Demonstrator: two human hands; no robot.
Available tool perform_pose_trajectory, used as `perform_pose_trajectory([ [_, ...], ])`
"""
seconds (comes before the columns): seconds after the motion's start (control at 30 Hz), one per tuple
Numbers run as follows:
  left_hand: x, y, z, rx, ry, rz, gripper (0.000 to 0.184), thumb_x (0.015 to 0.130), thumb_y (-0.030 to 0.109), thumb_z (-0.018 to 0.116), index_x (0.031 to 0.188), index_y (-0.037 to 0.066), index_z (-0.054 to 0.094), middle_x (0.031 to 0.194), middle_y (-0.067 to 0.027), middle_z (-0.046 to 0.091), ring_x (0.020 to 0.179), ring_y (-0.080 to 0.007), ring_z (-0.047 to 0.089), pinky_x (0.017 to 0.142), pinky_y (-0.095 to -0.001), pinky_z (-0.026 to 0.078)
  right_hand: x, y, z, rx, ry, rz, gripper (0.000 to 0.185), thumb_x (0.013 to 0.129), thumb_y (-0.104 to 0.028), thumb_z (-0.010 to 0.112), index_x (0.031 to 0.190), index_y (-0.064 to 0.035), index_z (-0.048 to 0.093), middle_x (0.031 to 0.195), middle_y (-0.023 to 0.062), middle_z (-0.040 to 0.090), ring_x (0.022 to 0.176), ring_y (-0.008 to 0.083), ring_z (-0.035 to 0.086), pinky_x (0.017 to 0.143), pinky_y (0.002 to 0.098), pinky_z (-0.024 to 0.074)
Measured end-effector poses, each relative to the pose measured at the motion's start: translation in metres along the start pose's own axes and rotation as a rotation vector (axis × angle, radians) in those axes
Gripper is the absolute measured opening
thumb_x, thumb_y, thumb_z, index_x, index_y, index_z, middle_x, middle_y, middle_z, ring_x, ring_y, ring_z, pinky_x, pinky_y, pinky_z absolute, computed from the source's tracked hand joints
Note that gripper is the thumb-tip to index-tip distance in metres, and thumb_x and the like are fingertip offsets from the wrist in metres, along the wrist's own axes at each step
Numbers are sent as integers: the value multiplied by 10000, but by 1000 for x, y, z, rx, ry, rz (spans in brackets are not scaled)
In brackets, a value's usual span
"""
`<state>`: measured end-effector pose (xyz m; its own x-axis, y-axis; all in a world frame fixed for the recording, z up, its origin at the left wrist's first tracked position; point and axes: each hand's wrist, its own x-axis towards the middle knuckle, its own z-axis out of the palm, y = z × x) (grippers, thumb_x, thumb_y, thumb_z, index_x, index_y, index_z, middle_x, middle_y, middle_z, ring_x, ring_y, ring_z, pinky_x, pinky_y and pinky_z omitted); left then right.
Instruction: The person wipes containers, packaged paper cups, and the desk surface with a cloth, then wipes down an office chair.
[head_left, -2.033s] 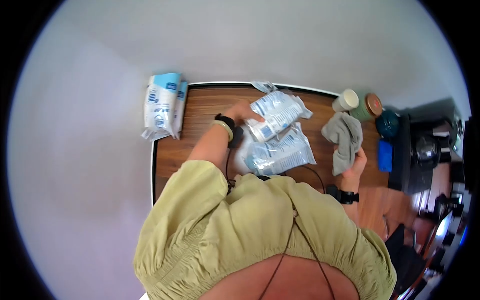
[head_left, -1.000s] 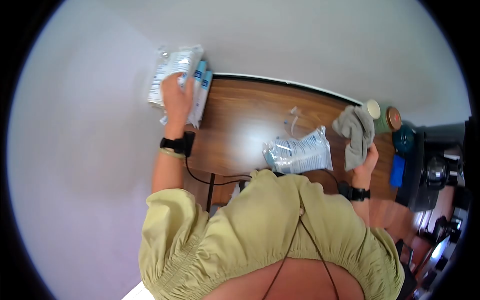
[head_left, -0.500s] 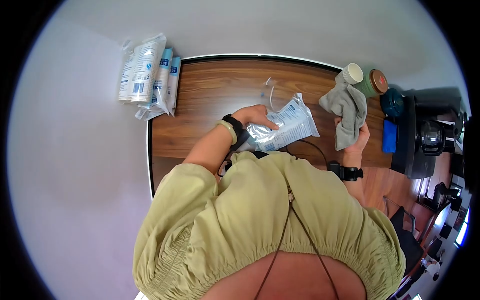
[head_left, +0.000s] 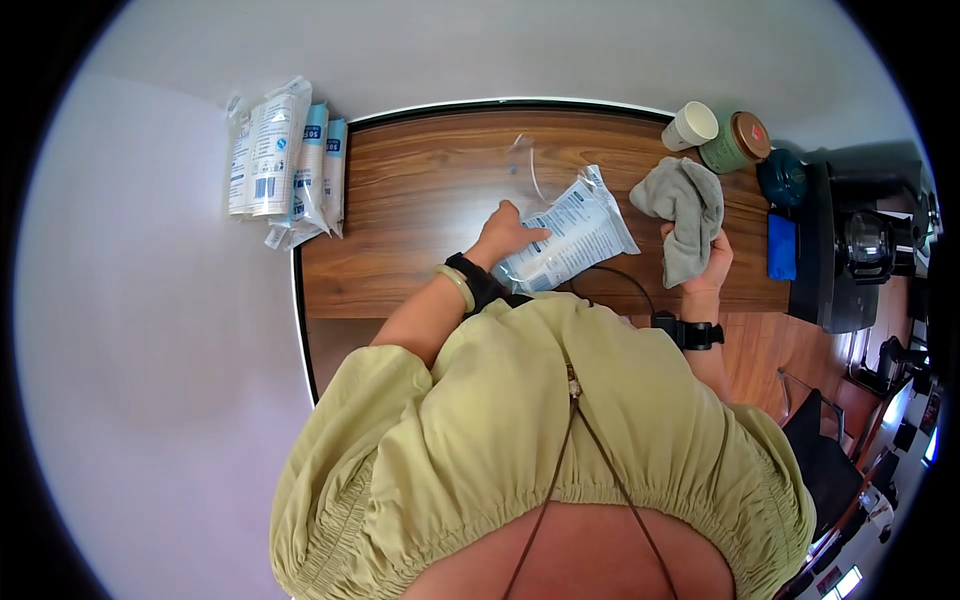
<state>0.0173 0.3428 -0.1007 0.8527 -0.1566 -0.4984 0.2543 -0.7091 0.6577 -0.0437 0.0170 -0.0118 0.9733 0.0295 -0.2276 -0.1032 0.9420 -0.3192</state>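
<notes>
My left hand (head_left: 508,237) grips the near left side of a printed, clear plastic pack of paper cups (head_left: 580,228), its thumb lying over the wrap. The pack lies tilted on the wooden table, its far end pointing up and to the right. A grey cloth (head_left: 684,212) hangs bunched from my right hand (head_left: 712,265), whose fingers are partly hidden behind it. Just beyond the cloth stands a white paper cup (head_left: 690,127). Thin clear plastic with a whitish strip (head_left: 534,175) shows past the pack.
Several wrapped cup packs (head_left: 275,160) stand at the table's far left corner. A green jar with a brown lid (head_left: 735,143), a dark teal round container (head_left: 782,178), a blue packet (head_left: 781,247) and a coffee maker (head_left: 868,255) line the right. A black cable (head_left: 630,278) runs near the front edge.
My left hand has shifted slightly up and the pack has turned a little more upright. The cloth in my right hand has moved slightly, uncovering more of the paper cup. The view has tilted slightly.
</notes>
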Motion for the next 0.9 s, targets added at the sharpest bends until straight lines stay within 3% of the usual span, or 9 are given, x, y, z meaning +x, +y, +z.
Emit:
perform_pose_trajectory([
  [0.13, 5, -5, 7, 76, -258, -7, 588, 769, 457, 745, 960, -91, 648, 984, -234, 685, 928, -339, 675, 798, -392, 524, 2, 3, 3, -15, 41, 8, 355, 901, -176, 461, 1176, -3, 604, 1246, 171, 603, 1071, 329, 567, 904, 477, 454],
  [0.23, 2, 0, 10, -5, -200, 108, 419, 880, 344, 673, 952, -69, 666, 939, -176, 706, 895, -275, 687, 775, -374, 530, 3, 3, 7, -36, 58, -29, 368, 906, -191, 456, 1191, -7, 597, 1266, 171, 589, 1071, 331, 565, 898, 484, 454],
  [0.43, 6, 13, -50, -1035, -95, 35, 228, 988, 150, 542, 1091, -31, 634, 942, -72, 696, 828, -139, 653, 737, -303, 538, -2, 7, 49, -102, 15, -191, 449, 940, -270, 436, 1309, -35, 534, 1363, 171, 523, 1182, 347, 531, 977, 536, 419],
  [0.5, -2, 24, -79, -1107, -8, 85, 237, 995, 157, 535, 1141, -13, 610, 973, -67, 688, 838, -141, 650, 745, -297, 539, 1, 14, 72, -141, -33, -207, 476, 951, -296, 431, 1350, -46, 503, 1388, 170, 504, 1239, 358, 505, 1022, 570, 391],
  [0.53, -7, 29, -91, -1141, 36, 109, 244, 999, 160, 531, 1166, -4, 598, 988, -65, 684, 843, -141, 649, 749, -295, 540, 6, 14, 74, -160, -242, -149, 494, 962, -287, 428, 1379, -25, 463, 1400, 177, 492, 1283, 345, 480, 1073, 532, 375],
  [0.63, -15, 41, -109, -1199, 93, 161, 242, 999, 159, 530, 1178, 8, 593, 1023, -56, 675, 862, -137, 646, 767, -293, 539, 35, 27, 88, -447, -189, -121, 513, 969, -269, 432, 1404, 3, 423, 1391, 189, 496, 1273, 310, 495, 1065, 461, 409],
  [0.7, -30, 53, -116, -1231, 62, 219, 240, 998, 166, 535, 1172, 13, 600, 1023, -55, 682, 875, -130, 647, 781, -285, 535, 46, 54, 161, -904, -276, -153, 433, 969, -197, 494, 1337, 31, 502, 1279, 132, 587, 1166, 218, 567, 1009, 331, 445],
  [0.73, -38, 58, -116, -1238, 52, 243, 240, 999, 169, 536, 1172, 15, 601, 1024, -54, 683, 878, -128, 647, 781, -283, 535, 51, 69, 178, -749, -295, -94, 375, 965, -152, 519, 1289, 32, 561, 1213, 89, 633, 1106, 181, 594, 973, 292, 458],
  [0.9, -57, 63, -124, -1275, 209, 258, 240, 994, 185, 554, 1154, 17, 615, 1047, -47, 684, 891, -113, 641, 780, -277, 530, 61, 125, 192, -1400, -589, -410, 386, 918, -53, 566, 1303, -20, 560, 1210, 106, 639, 1102, 190, 604, 953, 304, 453],
])
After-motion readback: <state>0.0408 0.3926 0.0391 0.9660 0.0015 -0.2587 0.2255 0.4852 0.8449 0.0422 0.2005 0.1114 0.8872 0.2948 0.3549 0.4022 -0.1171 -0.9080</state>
